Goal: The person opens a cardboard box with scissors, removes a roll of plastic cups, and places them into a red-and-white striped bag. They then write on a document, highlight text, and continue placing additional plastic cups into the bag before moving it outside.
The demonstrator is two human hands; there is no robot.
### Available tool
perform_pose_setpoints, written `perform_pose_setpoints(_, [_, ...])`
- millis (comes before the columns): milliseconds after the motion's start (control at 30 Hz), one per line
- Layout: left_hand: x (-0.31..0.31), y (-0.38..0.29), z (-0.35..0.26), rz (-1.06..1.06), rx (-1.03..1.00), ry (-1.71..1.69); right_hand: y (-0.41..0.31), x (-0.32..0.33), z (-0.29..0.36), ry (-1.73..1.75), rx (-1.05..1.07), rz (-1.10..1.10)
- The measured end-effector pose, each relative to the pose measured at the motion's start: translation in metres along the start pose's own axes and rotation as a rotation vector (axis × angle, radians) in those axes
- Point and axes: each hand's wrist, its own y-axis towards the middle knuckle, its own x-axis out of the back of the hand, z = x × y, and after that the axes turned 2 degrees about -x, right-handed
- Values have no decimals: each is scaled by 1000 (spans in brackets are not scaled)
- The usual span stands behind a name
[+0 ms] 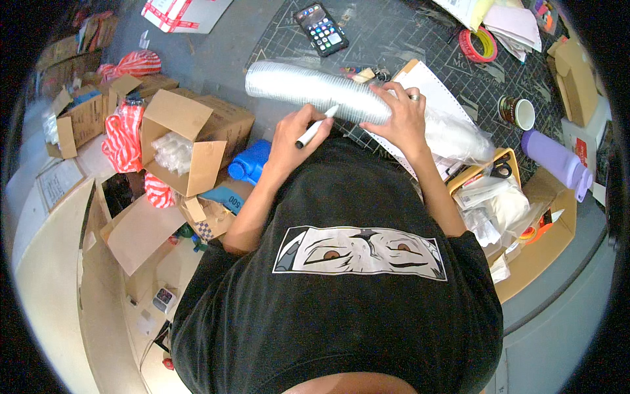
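Note:
A long stack of nested clear plastic cups or lids, in a clear sleeve, lies slantwise in front of me. My left hand holds a white marker-like pen with a black end. Its pale pointed end meets or nearly meets the near side of the stack; I cannot tell which. Around the stack's right end are the spread fingers and thumb of my right hand, gripping it. Below that hand lie a sheet of perforated paper on a clipboard and a clear plastic bag.
Beyond the stack, a phone and pink tape rest on a dark cutting mat. At right are a paper cup, a purple bottle and scissors. Leftward stand a blue jug and an open cardboard box.

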Motion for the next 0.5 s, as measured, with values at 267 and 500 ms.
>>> perform_pose_setpoints(267, [-6,1,9,-51,-49,161,-2,0,1,4,9,-13])
perform_pose_setpoints(500, [-14,-8,8,55,-137,143,1,-1,-1,11,7,-9])
